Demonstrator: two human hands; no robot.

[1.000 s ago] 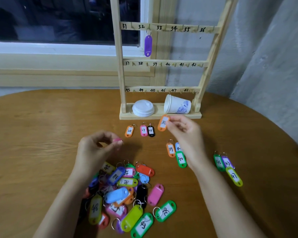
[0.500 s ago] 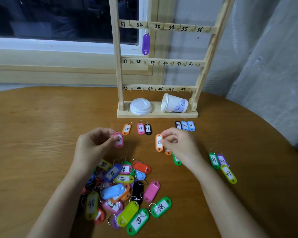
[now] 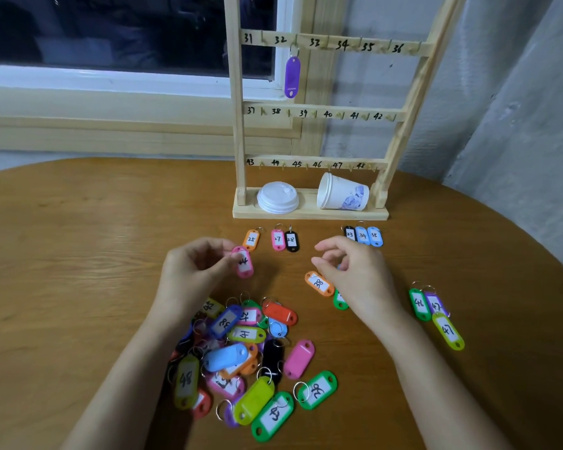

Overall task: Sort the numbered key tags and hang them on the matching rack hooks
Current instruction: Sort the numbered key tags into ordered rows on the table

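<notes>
My left hand [image 3: 194,271] pinches a pink key tag [image 3: 243,263] above the table. My right hand [image 3: 351,274] hovers with loosely curled fingers just right of the orange tag 38 [image 3: 319,283], which lies flat on the table; it holds nothing. A heap of coloured tags [image 3: 247,358] lies below my hands. The wooden rack [image 3: 319,115] stands at the back with numbered hooks 31 to 48; one purple tag [image 3: 292,76] hangs under hook 32. Sorted tags lie in small rows: 25, 27, 28 [image 3: 273,239] and 33, 34, 35 [image 3: 363,236].
A stack of white lids [image 3: 277,197] and a tipped paper cup [image 3: 342,193] rest on the rack's base. Green and purple tags 46, 47 [image 3: 433,311] lie at the right. A green tag [image 3: 339,300] peeks from under my right wrist. The round wooden table [image 3: 78,254] meets a window wall.
My right hand brought the orange tag 38 down from near the rack and let it go on the table. My left hand lifted the pink tag and turned it up.
</notes>
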